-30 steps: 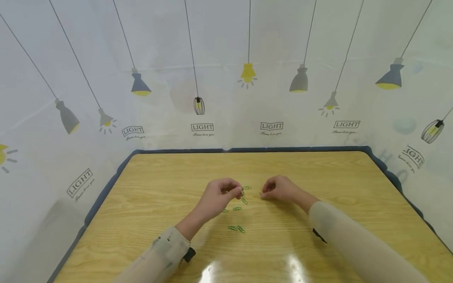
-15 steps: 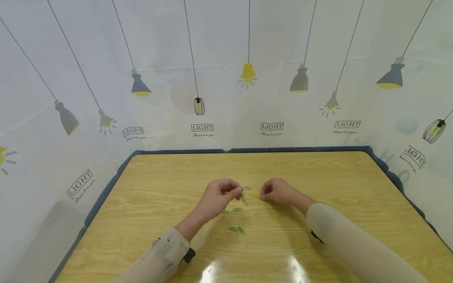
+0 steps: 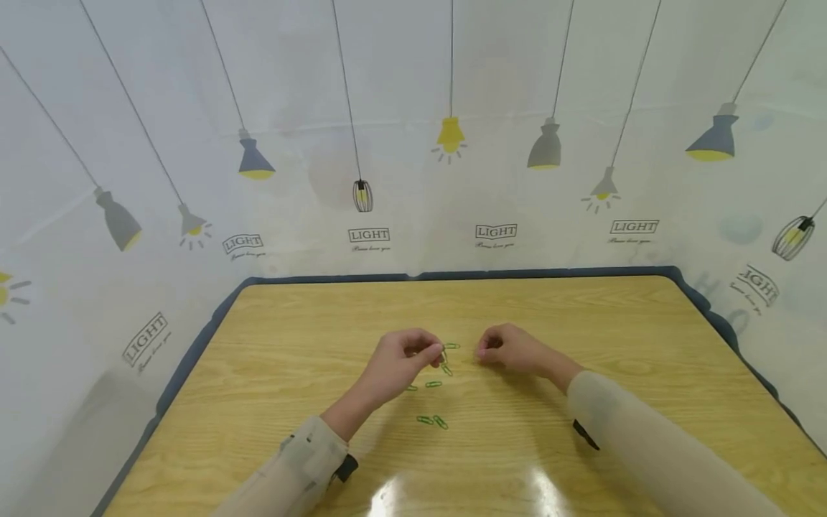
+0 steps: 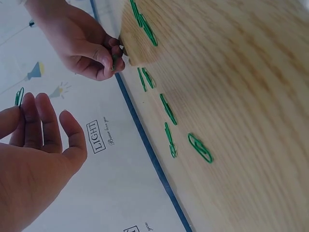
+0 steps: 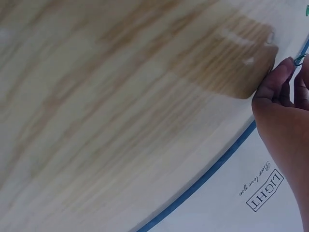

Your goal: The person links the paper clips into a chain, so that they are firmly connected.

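My left hand (image 3: pixel 395 368) pinches a green paper clip (image 4: pixel 19 96) between thumb and fingertips, held up above the table. To its right, my right hand (image 3: pixel 518 350) grips another green paper clip (image 5: pixel 300 60) between thumb and forefinger; the fingers largely hide that clip in the head view. A gap separates the two hands. Beside and below the left hand, several green paper clips lie on the wood, among them a clip (image 3: pixel 433 384) in the middle and a nearer, tilted clip (image 3: pixel 441 422) that lies close to its neighbour (image 3: pixel 424 419).
The wood-grain table (image 3: pixel 310 316) has a dark blue edging (image 3: pixel 362 276) along its far side and flanks. Behind it stands a pale wall covering (image 3: pixel 413 172) printed with hanging lamps. Two bright reflections shine near the front.
My right hand dips slightly toward me, then returns close to where it was. The clip at its fingertips, visible a second ago, is now hidden in the head view. My left hand stays nearly still.
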Demonstrator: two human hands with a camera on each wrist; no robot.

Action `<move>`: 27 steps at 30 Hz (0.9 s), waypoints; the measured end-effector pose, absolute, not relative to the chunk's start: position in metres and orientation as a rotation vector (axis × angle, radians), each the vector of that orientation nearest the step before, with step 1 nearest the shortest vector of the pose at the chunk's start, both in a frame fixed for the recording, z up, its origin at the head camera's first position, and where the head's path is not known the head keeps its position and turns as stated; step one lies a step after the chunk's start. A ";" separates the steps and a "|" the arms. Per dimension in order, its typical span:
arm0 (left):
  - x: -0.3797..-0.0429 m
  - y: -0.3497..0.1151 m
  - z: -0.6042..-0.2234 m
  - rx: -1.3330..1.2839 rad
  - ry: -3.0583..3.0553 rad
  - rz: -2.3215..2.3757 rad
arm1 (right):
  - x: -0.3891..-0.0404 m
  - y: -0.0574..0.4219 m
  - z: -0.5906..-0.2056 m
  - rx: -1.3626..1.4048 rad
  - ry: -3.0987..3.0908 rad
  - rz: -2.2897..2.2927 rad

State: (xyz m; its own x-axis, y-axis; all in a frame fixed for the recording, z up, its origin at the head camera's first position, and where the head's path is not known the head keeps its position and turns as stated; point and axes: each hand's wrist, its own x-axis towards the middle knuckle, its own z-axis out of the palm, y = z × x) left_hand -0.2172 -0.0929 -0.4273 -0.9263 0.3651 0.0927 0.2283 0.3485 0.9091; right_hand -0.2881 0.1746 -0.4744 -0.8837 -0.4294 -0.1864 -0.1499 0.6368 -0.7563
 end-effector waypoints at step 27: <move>-0.219 -0.095 -0.422 0.591 2.445 1.672 | -0.264 0.155 -0.383 -0.732 2.288 -1.724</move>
State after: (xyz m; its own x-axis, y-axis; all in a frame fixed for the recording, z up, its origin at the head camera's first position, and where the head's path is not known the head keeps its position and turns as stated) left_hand -0.2188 -0.0946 -0.4225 -0.9165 0.3823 0.1182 0.2488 0.3131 0.9165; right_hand -0.2643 0.1550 -0.3833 -0.8614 -0.4872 0.1435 -0.2723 0.2046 -0.9402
